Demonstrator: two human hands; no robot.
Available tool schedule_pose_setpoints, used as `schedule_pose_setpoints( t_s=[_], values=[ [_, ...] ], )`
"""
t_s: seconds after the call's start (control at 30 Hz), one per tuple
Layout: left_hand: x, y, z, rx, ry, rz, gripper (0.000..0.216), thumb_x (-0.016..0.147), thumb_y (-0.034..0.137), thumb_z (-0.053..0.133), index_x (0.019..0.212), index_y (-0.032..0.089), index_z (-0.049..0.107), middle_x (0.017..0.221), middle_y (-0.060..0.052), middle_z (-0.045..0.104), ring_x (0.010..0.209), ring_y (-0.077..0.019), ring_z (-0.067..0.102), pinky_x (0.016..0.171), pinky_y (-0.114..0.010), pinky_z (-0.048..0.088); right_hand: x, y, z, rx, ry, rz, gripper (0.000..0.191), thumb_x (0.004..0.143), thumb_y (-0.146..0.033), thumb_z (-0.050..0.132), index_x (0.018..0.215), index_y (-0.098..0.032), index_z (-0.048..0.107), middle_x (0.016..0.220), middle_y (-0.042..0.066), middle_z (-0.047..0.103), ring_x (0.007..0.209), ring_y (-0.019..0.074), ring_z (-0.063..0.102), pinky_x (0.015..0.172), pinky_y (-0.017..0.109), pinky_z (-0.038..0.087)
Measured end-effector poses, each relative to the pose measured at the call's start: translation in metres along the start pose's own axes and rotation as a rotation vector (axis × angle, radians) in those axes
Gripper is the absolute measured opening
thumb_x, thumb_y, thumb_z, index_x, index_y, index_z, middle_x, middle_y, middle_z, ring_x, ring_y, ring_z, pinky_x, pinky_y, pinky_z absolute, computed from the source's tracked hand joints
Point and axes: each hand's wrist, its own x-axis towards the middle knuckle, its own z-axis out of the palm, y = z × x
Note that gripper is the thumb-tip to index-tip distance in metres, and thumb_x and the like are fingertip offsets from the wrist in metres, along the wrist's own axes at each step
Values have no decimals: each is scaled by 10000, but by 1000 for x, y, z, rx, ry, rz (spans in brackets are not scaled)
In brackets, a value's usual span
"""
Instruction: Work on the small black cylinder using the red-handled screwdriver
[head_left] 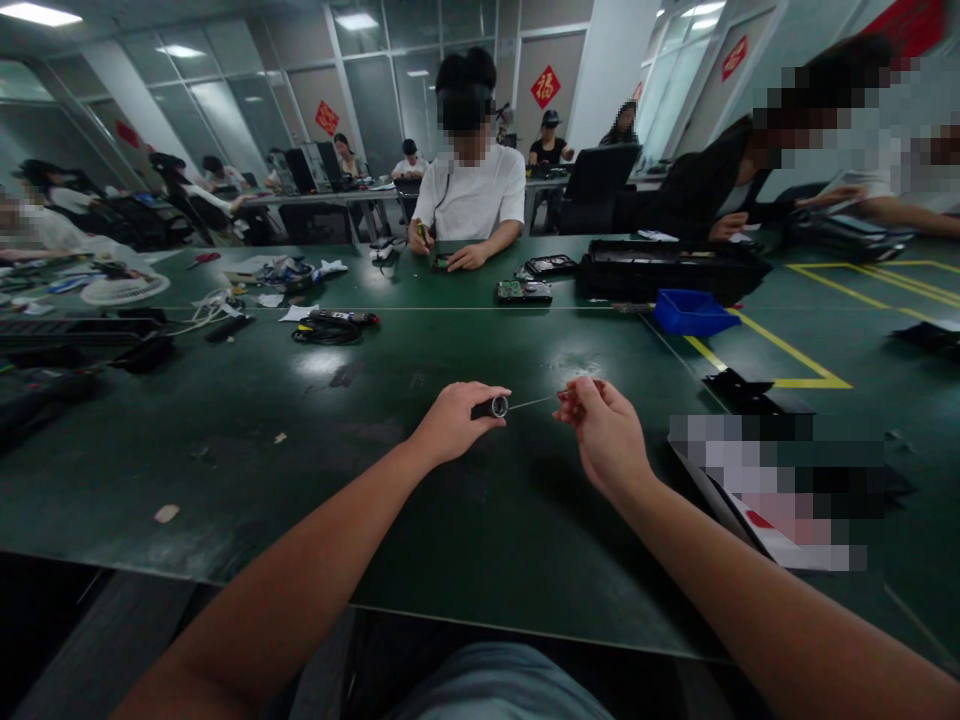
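My left hand [450, 422] is closed around a short black cylinder [482, 408], whose round, ringed end faces me. From beside that end a thin, straight metal rod [529, 404] runs toward my right hand [609, 430]. The right fingers are pinched together near the rod's other end, on a small part whose kind is too small to make out. Both hands are raised over the front middle of the green table [315, 520].
Across the table a person in a white shirt [471, 195] works on a small dark device. Hard drives [523, 291], a long black casing [671, 268] and a blue bin [694, 312] lie ahead right. Bundled black cables [328, 328] are ahead left. Black parts and papers lie right.
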Motion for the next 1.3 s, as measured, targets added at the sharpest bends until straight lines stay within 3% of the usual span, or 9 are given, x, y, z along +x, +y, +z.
schedule_pose_setpoints(
  t_s=[0.43, 0.63, 0.83, 1.03, 1.17, 1.3],
  values=[
    [-2, 2, 0, 9, -13, 25, 398, 882, 278, 742, 1271, 255, 663, 1191, -39, 717, 1091, -232, 634, 997, -430, 444, -14, -15, 2, -329, -114, -215, 263, 955, -461, 576, 985, -212, 655, 832, 34, 713, 750, 186, 667, 730, 361, 528],
    [-2, 4, 0, 8, -6, 3, 365, 887, 274, 734, 1246, 252, 675, 1194, -42, 720, 1088, -237, 638, 993, -431, 450, -18, -29, 0, -642, -70, -295, 376, 877, -534, 664, 685, -217, 605, 559, -18, 589, 508, 143, 522, 525, 297, 381],
    [-2, 4, -2, -22, 3, -8, 361, 889, 265, 730, 1245, 245, 674, 1172, -46, 725, 1090, -241, 643, 985, -433, 456, -19, -24, -2, -597, -197, -408, 169, 947, -349, 566, 1004, -218, 658, 842, 27, 707, 699, 176, 631, 629, 308, 447],
    [-2, 1, 0, -38, 25, 2, 352, 881, 244, 735, 1228, 235, 681, 1185, -52, 723, 1113, -239, 647, 1015, -435, 455, -20, -26, -2, -643, -222, -364, 342, 1015, -443, 447, 889, -226, 679, 627, -11, 595, 572, 162, 563, 596, 319, 423],
    [-2, 0, 1, -61, 34, -8, 359, 875, 240, 741, 1229, 234, 684, 1182, -53, 722, 1111, -238, 650, 1014, -427, 461, -18, -20, -3, -537, -164, -354, 203, 971, -374, 531, 1071, -230, 634, 835, 22, 694, 730, 189, 642, 693, 348, 480],
    [-2, 2, 0, -97, 56, -11, 362, 876, 251, 740, 1233, 238, 681, 1185, -54, 720, 1103, -236, 652, 995, -420, 474, -14, -12, 0, -265, -130, -214, 205, 930, -410, 607, 1008, -225, 645, 868, 31, 706, 806, 198, 665, 788, 384, 524]
  ],
)
